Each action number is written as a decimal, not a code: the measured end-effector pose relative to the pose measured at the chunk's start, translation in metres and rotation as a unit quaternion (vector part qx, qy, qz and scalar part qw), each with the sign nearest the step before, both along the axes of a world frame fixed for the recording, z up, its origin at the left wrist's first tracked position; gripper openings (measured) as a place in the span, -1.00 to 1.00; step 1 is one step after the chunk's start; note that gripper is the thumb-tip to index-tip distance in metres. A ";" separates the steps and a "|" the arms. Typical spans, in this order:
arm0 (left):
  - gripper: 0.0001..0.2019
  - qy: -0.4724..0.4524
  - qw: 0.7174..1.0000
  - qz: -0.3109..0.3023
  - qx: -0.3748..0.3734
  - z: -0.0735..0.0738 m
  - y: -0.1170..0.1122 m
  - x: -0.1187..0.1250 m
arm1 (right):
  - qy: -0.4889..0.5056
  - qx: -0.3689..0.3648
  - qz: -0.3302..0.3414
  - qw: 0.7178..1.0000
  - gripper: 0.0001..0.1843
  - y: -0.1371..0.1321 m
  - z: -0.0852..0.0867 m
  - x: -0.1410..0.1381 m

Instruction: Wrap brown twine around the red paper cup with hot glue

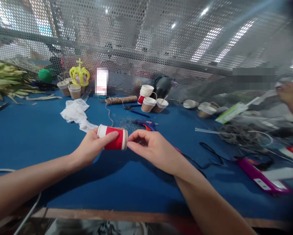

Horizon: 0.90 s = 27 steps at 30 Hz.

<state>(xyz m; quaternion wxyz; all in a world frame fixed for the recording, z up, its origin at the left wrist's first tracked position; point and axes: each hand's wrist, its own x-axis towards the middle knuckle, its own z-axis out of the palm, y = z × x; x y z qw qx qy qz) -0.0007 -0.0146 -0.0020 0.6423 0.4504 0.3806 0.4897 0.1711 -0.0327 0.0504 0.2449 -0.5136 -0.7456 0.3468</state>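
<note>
A red and white paper cup (pixel 114 138) lies sideways in my left hand (pixel 91 143), thumb across its red band. Its right end has a tan edge that looks like twine wound round it. At that end, my right hand (pixel 151 147) pinches thumb and forefinger together, touching or almost touching the edge; what lies between the fingertips is too small to tell. A strand of twine (pixel 109 114) runs from the twine roll (pixel 122 100) down behind the cup. Just beyond my right hand rests a blue glue gun (pixel 146 124).
White crumpled cloth (pixel 75 112) lies left of the cup. Pliers (pixel 138 111) and small twine-wrapped cups (pixel 148 104) stand farther back. A yellow crown (pixel 79 76) is at the back left. On the right are a purple power strip (pixel 261 176), cables and another person's hand (pixel 292 98).
</note>
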 end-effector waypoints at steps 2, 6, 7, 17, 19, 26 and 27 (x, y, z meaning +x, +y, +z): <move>-0.78 0.016 1.000 0.007 0.014 0.000 0.000 0.000 | 0.010 -0.010 -0.013 1.000 -0.90 0.000 -0.004 -0.002; -0.77 0.040 0.999 0.009 0.032 -0.001 0.000 0.000 | 0.023 -0.021 -0.020 0.999 -0.93 -0.001 -0.009 -0.003; -0.78 0.043 0.998 0.007 0.034 -0.002 0.000 0.000 | 0.023 -0.017 -0.021 0.999 -0.94 -0.001 -0.010 -0.003; -0.78 0.044 0.998 0.011 0.032 -0.002 0.001 0.000 | 0.042 -0.019 -0.020 0.999 -0.94 -0.001 -0.014 -0.004; -0.76 0.054 0.997 0.014 0.046 -0.003 0.001 -0.001 | 0.053 -0.031 -0.014 0.998 -0.91 0.000 -0.014 -0.002; -0.78 0.106 0.987 -0.006 0.119 -0.005 -0.004 -0.001 | 0.147 -0.065 -0.021 0.987 -0.87 0.007 -0.023 0.001; -0.79 0.109 0.986 -0.008 0.125 -0.005 -0.004 -0.001 | 0.156 -0.070 -0.024 0.985 -0.88 0.007 -0.024 0.002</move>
